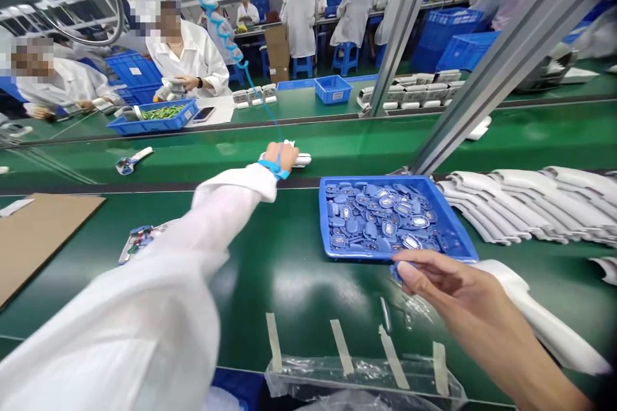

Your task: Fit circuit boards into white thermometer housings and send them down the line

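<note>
My left hand is stretched far out over the green conveyor belt, fingers closed round a white plastic part that rests on the belt. A blue wrist strap with a coiled blue cord runs up from that wrist. My right hand is at the near edge of a blue tray filled with several small blue button pads. Its fingers pinch a small blue piece, and a white housing shell lies under the hand and forearm.
Rows of white housing shells lie right of the tray. A cardboard sheet and a small circuit part sit at left. A slanted metal post rises behind the tray. Tape strips hold a plastic bag at the near edge. Workers in white coats sit opposite.
</note>
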Demonstrator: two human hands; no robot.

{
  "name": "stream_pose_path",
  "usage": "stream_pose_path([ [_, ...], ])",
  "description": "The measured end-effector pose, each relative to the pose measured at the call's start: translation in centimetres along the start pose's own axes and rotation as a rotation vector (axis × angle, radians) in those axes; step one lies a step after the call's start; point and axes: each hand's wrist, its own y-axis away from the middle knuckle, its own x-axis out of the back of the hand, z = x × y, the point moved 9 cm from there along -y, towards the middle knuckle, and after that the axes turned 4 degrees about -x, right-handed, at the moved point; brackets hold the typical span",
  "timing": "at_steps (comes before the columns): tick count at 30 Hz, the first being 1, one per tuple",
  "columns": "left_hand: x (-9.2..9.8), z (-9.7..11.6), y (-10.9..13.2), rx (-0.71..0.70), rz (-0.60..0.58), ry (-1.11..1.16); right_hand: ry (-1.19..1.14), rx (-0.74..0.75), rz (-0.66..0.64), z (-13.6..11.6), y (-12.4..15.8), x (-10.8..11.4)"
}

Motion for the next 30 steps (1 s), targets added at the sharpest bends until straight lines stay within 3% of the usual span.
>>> stream_pose_path([
  [2, -0.5, 2.5, -2.3, -0.029, -0.013, -0.044, -0.016, -0.024, 0.027, 0.9, 0.5, 0.7],
  [4, -0.4, 3.6, -3.1, -0.047, -0.037, -0.083, -0.044, -0.048, 0.037, 1.7, 0.9, 1.0],
  [7, 0.9, 1.9, -0.6, -0.046, -0.074, -0.133, -0.098, -0.043, 0.025, 2.3, 1.7, 0.7],
  [10, 1.2, -1.4, 6.1, -0.037, -0.118, -0.165, -0.160, -0.009, -0.021, 2.1, 2.4, -0.7],
  [12, -0.2, -3.1, 11.9, 0.006, -0.177, -0.181, -0.197, -0.012, -0.042, 2.0, 2.7, -1.9],
  [15, -2.8, -3.1, 20.2, 0.121, -0.182, -0.142, -0.273, -0.036, -0.034, 2.1, 3.1, -3.8],
  [18, -3.4, -0.6, 26.1, 0.296, -0.042, 0.044, -0.322, -0.021, -0.006, 1.7, 3.4, -5.8],
  [20, -3.8, 2.8, 28.0, 0.300, -0.014, 0.286, -0.324, 0.016, 0.037, 1.1, 3.6, -6.8],
  [23, -4.1, 8.8, 28.6, 0.141, -0.028, 0.737, -0.291, 0.120, 0.102, -0.3, 4.3, -7.8],
  [25, -4.2, 11.4, 28.4, 0.059, -0.025, 0.991, -0.241, 0.252, 0.100, -1.8, 5.1, -8.4],
  [27, -4.5, 12.5, 28.2, 0.030, -0.011, 1.145, -0.171, 0.394, 0.069, -3.1, 5.9, -8.8],
  [30, -4.8, 12.8, 27.9, 0.017, -0.007, 1.173, -0.083, 0.510, 0.064, -4.0, 6.8, -8.6],
])
